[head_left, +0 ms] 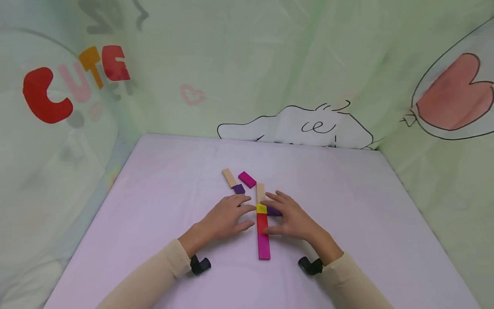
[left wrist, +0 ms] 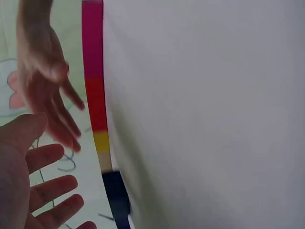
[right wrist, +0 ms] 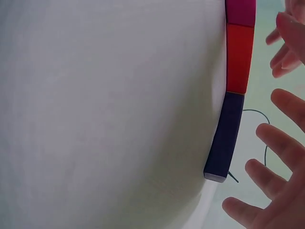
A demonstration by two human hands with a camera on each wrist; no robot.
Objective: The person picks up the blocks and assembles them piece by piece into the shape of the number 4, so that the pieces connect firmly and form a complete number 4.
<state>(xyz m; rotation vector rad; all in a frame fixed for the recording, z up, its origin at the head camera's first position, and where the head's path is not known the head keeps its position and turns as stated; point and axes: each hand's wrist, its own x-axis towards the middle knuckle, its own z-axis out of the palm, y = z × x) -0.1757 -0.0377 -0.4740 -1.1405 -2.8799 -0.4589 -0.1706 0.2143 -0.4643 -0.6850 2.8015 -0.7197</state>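
A straight row of small blocks runs away from me on the table: a magenta block [head_left: 264, 249], a red block [head_left: 261, 221], a yellow block [head_left: 261, 209] and a beige block [head_left: 260, 193]. A dark purple block [head_left: 275, 211] sticks out to the right beside the yellow one, partly covered by fingers. My left hand [head_left: 225, 218] hovers left of the row, fingers spread and holding nothing. On the other side, my right hand [head_left: 291, 218] has its fingers apart and its palm facing the row; its thumb overlaps the red block in the head view. Both palms look bare in the wrist views.
Beyond the left hand lie a loose beige block [head_left: 229, 178], a small purple block [head_left: 239, 189] and another magenta block [head_left: 247, 179]. The white table [head_left: 335, 184] meets a printed cloth wall [head_left: 247, 64] at the back and sides.
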